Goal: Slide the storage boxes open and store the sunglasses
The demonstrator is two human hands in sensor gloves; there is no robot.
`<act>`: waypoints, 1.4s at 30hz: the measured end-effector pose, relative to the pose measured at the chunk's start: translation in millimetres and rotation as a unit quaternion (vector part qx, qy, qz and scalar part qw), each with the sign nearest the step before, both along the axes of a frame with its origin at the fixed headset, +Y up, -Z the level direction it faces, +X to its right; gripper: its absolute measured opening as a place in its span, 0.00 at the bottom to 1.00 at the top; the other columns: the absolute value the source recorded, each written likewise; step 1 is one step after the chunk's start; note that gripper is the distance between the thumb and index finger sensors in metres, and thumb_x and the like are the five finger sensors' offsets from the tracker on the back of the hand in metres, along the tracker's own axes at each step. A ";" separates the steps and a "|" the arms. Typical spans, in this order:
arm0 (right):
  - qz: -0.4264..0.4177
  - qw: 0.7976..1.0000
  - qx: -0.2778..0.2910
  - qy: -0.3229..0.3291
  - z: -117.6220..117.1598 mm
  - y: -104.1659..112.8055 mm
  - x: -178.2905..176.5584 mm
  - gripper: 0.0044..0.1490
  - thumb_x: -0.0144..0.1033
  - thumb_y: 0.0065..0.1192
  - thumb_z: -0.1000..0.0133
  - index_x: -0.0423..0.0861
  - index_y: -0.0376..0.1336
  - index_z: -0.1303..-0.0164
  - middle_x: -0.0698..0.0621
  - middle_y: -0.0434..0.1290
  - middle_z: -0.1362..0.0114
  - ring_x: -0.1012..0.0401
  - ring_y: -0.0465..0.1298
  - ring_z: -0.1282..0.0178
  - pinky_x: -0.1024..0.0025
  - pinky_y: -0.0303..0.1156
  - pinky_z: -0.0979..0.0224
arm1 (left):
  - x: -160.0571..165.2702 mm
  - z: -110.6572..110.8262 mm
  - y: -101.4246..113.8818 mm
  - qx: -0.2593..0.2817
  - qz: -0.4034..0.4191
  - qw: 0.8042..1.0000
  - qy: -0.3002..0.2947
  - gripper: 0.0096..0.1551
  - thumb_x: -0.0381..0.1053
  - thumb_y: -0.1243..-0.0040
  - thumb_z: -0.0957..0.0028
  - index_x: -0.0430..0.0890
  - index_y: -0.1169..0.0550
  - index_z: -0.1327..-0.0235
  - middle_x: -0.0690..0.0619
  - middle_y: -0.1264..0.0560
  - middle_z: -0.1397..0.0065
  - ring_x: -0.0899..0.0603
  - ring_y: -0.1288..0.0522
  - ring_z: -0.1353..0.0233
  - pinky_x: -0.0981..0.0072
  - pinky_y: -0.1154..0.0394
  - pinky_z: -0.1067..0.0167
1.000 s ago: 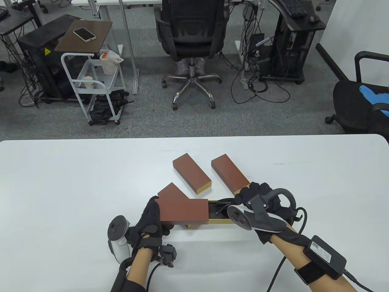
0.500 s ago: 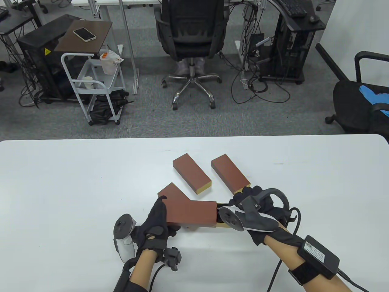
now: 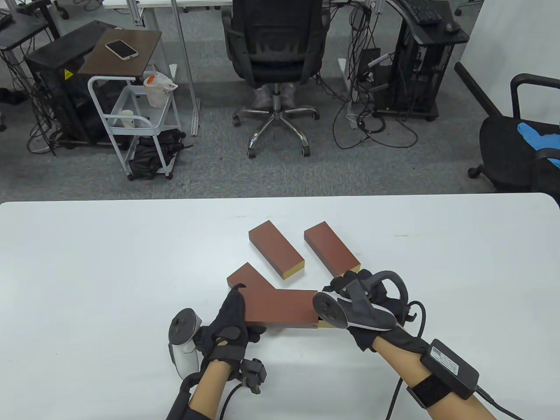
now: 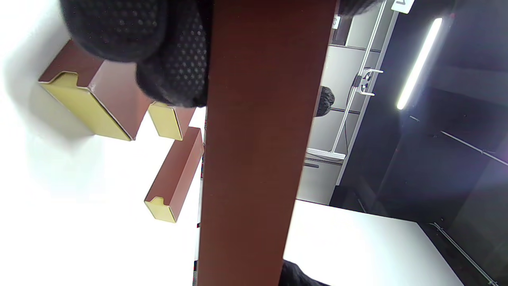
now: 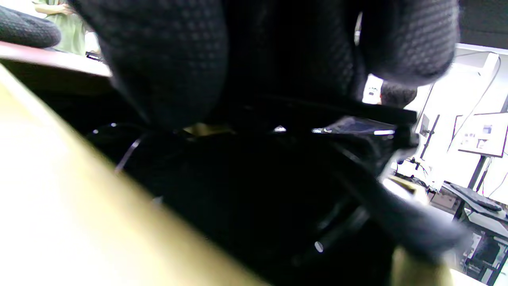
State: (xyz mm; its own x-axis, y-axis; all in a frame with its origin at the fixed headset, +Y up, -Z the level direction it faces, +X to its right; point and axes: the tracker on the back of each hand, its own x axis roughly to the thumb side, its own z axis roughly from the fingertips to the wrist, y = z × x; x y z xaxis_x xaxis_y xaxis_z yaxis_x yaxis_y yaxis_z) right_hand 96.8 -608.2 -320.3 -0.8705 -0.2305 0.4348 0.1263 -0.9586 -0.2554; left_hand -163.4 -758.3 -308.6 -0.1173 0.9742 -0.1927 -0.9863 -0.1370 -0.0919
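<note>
Table view, left hand (image 3: 230,321): grips the left end of the brown sleeve (image 3: 280,307).
Table view, right hand (image 3: 369,306): at the gold tray (image 3: 326,323) end; grip hidden by tracker, cannot tell.
Table view, other boxes: three closed boxes (image 3: 276,255) beyond.
Left wrist view: fingers (image 4: 174,59) pressed on sleeve (image 4: 262,139).
Right wrist view: sunglasses (image 5: 301,174) lie inside tray (image 5: 79,222), under gloved fingers (image 5: 166,59).

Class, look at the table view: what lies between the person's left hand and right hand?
The brown sleeve of a storage box spans the stretch between the left hand and the right hand, with a sliver of its yellow drawer showing.
</note>
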 end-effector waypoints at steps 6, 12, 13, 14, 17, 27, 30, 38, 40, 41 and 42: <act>-0.021 0.999 -0.028 -0.015 -4.0 -3.5 3.2 0.24 0.45 0.77 0.66 0.57 0.77 0.59 0.52 0.84 0.50 0.54 0.84 0.54 0.55 0.79 0.47 | -3.0 -1.9 -5.8 -0.004 -0.003 1.000 0.004 0.43 0.68 0.61 0.44 0.50 0.46 0.17 0.44 0.24 0.38 0.43 0.19 0.51 0.51 0.22 0.54; -0.088 0.995 -0.032 -0.021 -3.1 7.2 14.3 0.24 0.43 0.74 0.63 0.57 0.75 0.55 0.52 0.83 0.45 0.53 0.83 0.48 0.55 0.79 0.43 | -7.7 -3.7 -9.9 -0.005 0.011 1.000 0.005 0.43 0.68 0.62 0.45 0.51 0.46 0.17 0.45 0.24 0.37 0.43 0.19 0.50 0.51 0.23 0.53; -0.116 0.993 -0.023 -0.025 -4.1 11.1 20.9 0.25 0.44 0.73 0.62 0.57 0.74 0.54 0.51 0.82 0.44 0.53 0.82 0.47 0.54 0.78 0.41 | -8.4 -4.0 -10.5 -0.006 0.013 1.000 0.005 0.43 0.68 0.62 0.45 0.51 0.46 0.17 0.45 0.24 0.37 0.43 0.19 0.50 0.51 0.23 0.53; -0.133 0.990 -0.021 -0.032 -5.4 12.6 25.7 0.26 0.46 0.71 0.61 0.57 0.73 0.52 0.51 0.81 0.42 0.52 0.81 0.45 0.54 0.77 0.40 | -9.0 -4.3 -11.0 -0.007 0.014 1.000 0.005 0.43 0.68 0.63 0.45 0.51 0.47 0.17 0.45 0.25 0.37 0.43 0.19 0.49 0.51 0.23 0.53; -0.210 0.974 -0.029 -0.079 -15.9 8.4 50.7 0.31 0.55 0.68 0.61 0.56 0.71 0.48 0.49 0.78 0.38 0.50 0.79 0.41 0.52 0.75 0.37 | -11.2 -5.5 -11.4 -0.009 0.015 1.000 0.003 0.43 0.68 0.63 0.45 0.51 0.47 0.17 0.45 0.25 0.37 0.43 0.20 0.49 0.51 0.23 0.52; -0.593 0.743 -0.255 -0.177 -33.8 -83.8 121.6 0.44 0.68 0.58 0.60 0.54 0.63 0.37 0.39 0.67 0.28 0.43 0.78 0.41 0.52 0.78 0.45 | -13.1 -5.8 -14.9 -0.002 0.024 1.000 0.004 0.43 0.68 0.64 0.45 0.53 0.49 0.17 0.46 0.26 0.35 0.43 0.20 0.47 0.51 0.24 0.50; -0.667 0.674 -0.287 -0.137 -30.7 -108.1 122.5 0.42 0.66 0.58 0.58 0.54 0.64 0.38 0.39 0.67 0.29 0.44 0.79 0.44 0.53 0.79 0.48 | -10.3 -5.7 -16.1 -0.001 0.027 1.000 -0.001 0.43 0.68 0.64 0.45 0.53 0.49 0.17 0.46 0.27 0.34 0.43 0.21 0.46 0.50 0.24 0.50; -0.678 0.669 -0.265 -0.147 -21.1 -124.6 128.6 0.34 0.58 0.65 0.57 0.54 0.68 0.42 0.40 0.72 0.33 0.49 0.82 0.49 0.58 0.81 0.51 | -5.1 -4.2 -18.8 0.000 0.014 1.000 -0.009 0.43 0.68 0.64 0.45 0.53 0.49 0.17 0.44 0.27 0.35 0.42 0.21 0.47 0.50 0.24 0.50; -0.673 0.679 -0.248 -0.158 -18.3 -123.2 131.6 0.32 0.56 0.67 0.57 0.54 0.69 0.45 0.41 0.73 0.34 0.50 0.83 0.51 0.59 0.81 0.52 | -3.0 -4.4 -18.7 0.001 0.010 1.000 -0.013 0.43 0.68 0.64 0.45 0.53 0.49 0.17 0.44 0.27 0.35 0.42 0.21 0.47 0.50 0.24 0.50; -0.675 0.680 -0.242 -0.156 -17.0 -123.0 133.0 0.32 0.55 0.68 0.58 0.53 0.70 0.45 0.41 0.73 0.35 0.50 0.83 0.52 0.59 0.82 0.53 | -1.9 -4.5 -18.5 0.002 0.010 1.000 -0.017 0.43 0.68 0.64 0.45 0.53 0.49 0.17 0.44 0.27 0.35 0.42 0.21 0.47 0.50 0.24 0.50; -0.675 0.680 -0.238 -0.160 -15.7 -122.9 134.0 0.31 0.54 0.68 0.58 0.53 0.70 0.46 0.41 0.74 0.36 0.50 0.83 0.53 0.59 0.82 0.53 | -0.9 -4.5 -18.4 0.002 0.010 1.000 -0.019 0.43 0.67 0.64 0.45 0.53 0.49 0.17 0.44 0.27 0.35 0.42 0.21 0.47 0.49 0.24 0.50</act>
